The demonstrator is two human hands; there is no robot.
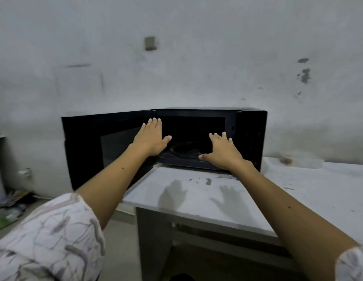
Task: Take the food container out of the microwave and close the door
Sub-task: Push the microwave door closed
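A black microwave (250, 136) stands on a white table against the wall, its door (85, 147) swung wide open to the left. Inside the dark cavity a dark round container (186, 150) rests on the floor of the oven, hard to make out. My left hand (151, 138) is held out flat at the left side of the opening, fingers apart, holding nothing. At the right side of the opening my right hand (222, 151) is spread open too, just in front of the container. Neither hand touches the container.
The white table (197, 199) carries stains and the shadows of both hands in front of the microwave. The control panel is at the microwave's right end. Papers and clutter (10, 205) lie on the floor at the left. A stained wall is behind.
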